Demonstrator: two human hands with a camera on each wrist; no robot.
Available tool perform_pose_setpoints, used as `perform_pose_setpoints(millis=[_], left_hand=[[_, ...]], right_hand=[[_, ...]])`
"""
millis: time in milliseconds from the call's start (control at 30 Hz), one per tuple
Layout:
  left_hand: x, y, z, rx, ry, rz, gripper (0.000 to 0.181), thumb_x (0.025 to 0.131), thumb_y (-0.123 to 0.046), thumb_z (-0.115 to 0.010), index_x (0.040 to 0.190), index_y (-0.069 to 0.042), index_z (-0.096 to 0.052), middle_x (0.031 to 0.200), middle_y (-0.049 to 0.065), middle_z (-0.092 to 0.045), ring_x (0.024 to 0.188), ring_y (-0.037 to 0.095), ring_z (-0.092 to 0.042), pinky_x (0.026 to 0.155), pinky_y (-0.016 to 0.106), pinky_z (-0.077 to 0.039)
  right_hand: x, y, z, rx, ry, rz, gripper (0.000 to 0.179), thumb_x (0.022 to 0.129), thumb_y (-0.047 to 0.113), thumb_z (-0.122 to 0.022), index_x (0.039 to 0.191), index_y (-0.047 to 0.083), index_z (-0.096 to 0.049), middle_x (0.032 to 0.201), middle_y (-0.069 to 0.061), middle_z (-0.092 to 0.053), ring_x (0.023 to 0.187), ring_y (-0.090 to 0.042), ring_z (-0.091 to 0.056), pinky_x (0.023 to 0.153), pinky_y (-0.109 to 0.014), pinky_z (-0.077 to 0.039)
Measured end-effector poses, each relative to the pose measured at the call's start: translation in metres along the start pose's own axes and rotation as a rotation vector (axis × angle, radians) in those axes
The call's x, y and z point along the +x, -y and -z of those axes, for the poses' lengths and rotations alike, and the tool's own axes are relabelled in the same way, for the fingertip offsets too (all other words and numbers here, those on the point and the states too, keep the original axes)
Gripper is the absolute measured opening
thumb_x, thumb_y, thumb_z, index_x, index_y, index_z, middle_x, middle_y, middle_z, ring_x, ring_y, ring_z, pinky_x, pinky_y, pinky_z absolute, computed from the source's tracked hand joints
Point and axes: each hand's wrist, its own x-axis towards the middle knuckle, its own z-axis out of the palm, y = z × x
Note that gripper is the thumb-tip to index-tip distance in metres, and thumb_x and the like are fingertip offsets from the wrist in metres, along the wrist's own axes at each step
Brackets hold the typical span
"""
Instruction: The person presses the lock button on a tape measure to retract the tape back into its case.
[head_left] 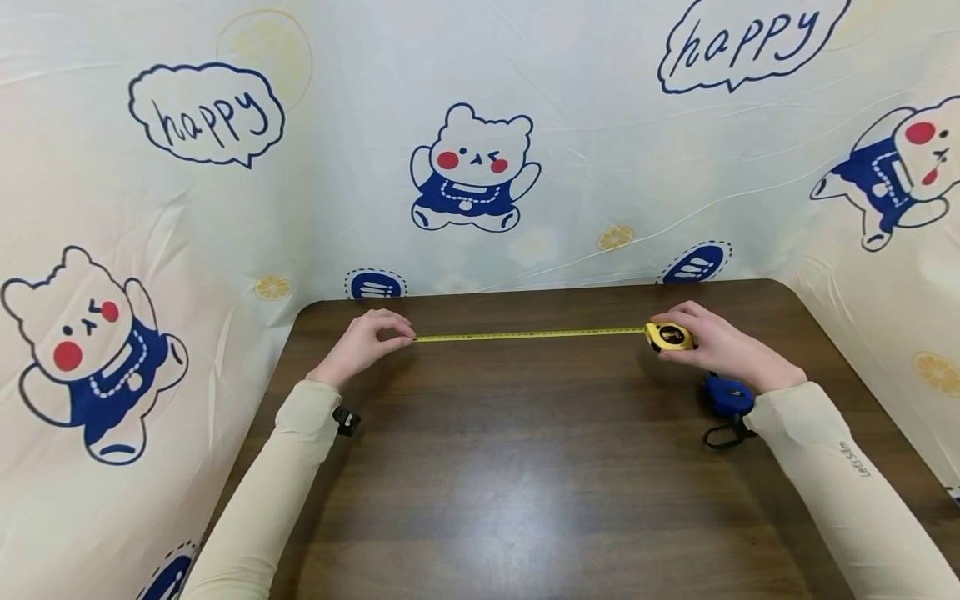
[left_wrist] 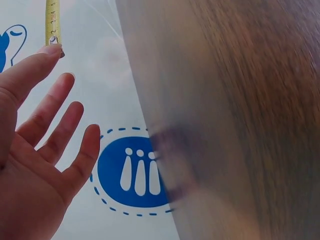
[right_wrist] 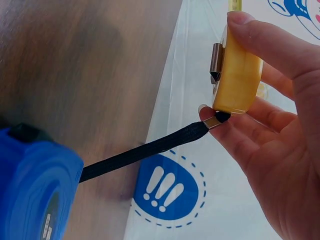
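A yellow tape measure (head_left: 670, 336) is in my right hand (head_left: 712, 340), its case gripped between thumb and fingers. Its thin yellow blade (head_left: 528, 335) runs out straight to the left, above the far part of the table. At the blade's metal-tipped end, my left hand (head_left: 366, 343) pinches it; in the left wrist view the thumb (left_wrist: 37, 65) covers part of the tip, and the other fingers are spread. From the lower end of the yellow case (right_wrist: 239, 80) a black strap (right_wrist: 145, 154) hangs toward a blue tape measure (right_wrist: 37, 185).
Below my right wrist, the blue tape measure (head_left: 727, 395) lies on the brown wooden table (head_left: 480, 467), with a black strap loop (head_left: 722, 437) beside it. A printed cloth (head_left: 337, 192) with bears and lettering rises behind and along both sides of the table.
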Motion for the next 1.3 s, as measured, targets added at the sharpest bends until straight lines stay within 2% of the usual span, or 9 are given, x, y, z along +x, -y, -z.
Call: perform_pose_setpoints(millis=[400, 800, 1000, 1300], left_hand=[[0.008, -0.012, -0.008, -0.038, 0.018, -0.033, 0.01, 0.095, -0.013, -0.078, 0.105, -0.011, -0.08, 0.12, 0.009, -0.072, 0.117, 0.028, -0.058, 0.098, 0.051, -0.048], [0.014, -0.024, -0.016, -0.043, 0.036, -0.043, 0.009, 0.096, -0.015, -0.077, 0.105, -0.012, -0.081, 0.121, 0.008, -0.071, 0.118, 0.028, -0.058, 0.102, 0.052, -0.047], [0.018, -0.031, -0.019, -0.046, 0.04, -0.069, 0.01, 0.096, -0.014, -0.077, 0.105, -0.011, -0.08, 0.121, 0.009, -0.071, 0.12, 0.03, -0.058, 0.104, 0.052, -0.046], [0.024, -0.039, -0.028, -0.052, 0.048, -0.071, 0.01, 0.096, -0.015, -0.078, 0.105, -0.013, -0.08, 0.122, 0.008, -0.071, 0.122, 0.029, -0.056, 0.107, 0.052, -0.044]], right_hand=[[0.011, 0.011, -0.003, 0.013, 0.017, 0.027, 0.053, 0.09, 0.018, -0.084, 0.135, 0.0, -0.064, 0.123, -0.019, -0.059, 0.108, -0.031, -0.06, 0.089, -0.05, -0.053], [0.02, 0.02, -0.007, 0.04, 0.044, 0.011, 0.054, 0.091, 0.021, -0.084, 0.137, 0.0, -0.064, 0.125, -0.019, -0.058, 0.111, -0.033, -0.06, 0.093, -0.052, -0.051], [0.024, 0.023, -0.01, 0.054, 0.056, 0.017, 0.052, 0.092, 0.022, -0.082, 0.137, 0.002, -0.064, 0.126, -0.018, -0.058, 0.11, -0.031, -0.06, 0.092, -0.051, -0.051], [0.03, 0.027, -0.014, 0.054, 0.05, 0.043, 0.052, 0.091, 0.021, -0.083, 0.136, 0.002, -0.065, 0.124, -0.017, -0.059, 0.109, -0.03, -0.061, 0.091, -0.05, -0.052]])
